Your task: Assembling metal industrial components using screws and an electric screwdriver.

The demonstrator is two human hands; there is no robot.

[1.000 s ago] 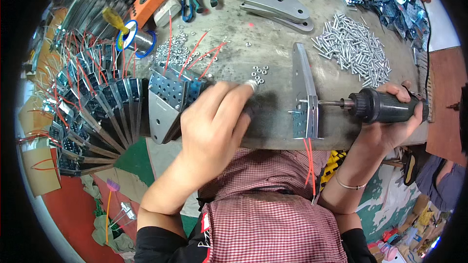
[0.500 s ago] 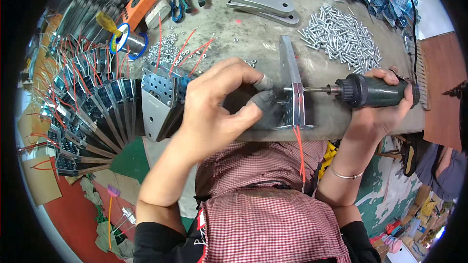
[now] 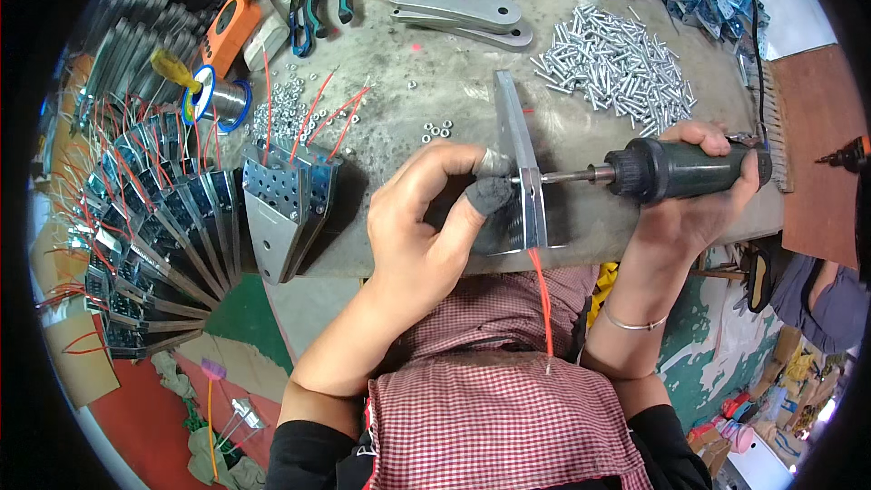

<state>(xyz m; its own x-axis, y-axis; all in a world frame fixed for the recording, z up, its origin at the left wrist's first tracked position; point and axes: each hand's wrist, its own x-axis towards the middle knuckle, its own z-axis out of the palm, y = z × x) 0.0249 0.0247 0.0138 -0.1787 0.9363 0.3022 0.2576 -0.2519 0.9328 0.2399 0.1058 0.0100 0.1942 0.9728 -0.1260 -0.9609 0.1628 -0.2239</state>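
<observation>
A grey, wedge-shaped metal bracket (image 3: 517,132) stands on edge at the bench front, red wires (image 3: 543,295) hanging from its near end. In my right hand (image 3: 694,186) is a dark green electric screwdriver (image 3: 676,169), lying level. Its long bit (image 3: 572,177) meets the bracket's right side. On the opposite side, my left hand (image 3: 422,218) pinches a screw end (image 3: 514,180) that sticks out of the bracket. Dark covers wrap its thumb and forefinger tips. Whether a nut sits between those fingertips is hidden.
Loose screws (image 3: 612,68) are heaped at the right, small nuts (image 3: 281,107) at the left. Another wired bracket (image 3: 283,209) stands beside a fanned row of brackets (image 3: 172,218). Farther back are a solder spool (image 3: 218,102), pliers (image 3: 328,4) and stacked grey brackets (image 3: 463,2).
My left thumb and forefinger have moved right and closed at the screw end, where a gap showed before. The screwdriver stays against the bracket. The whole view has shifted slightly.
</observation>
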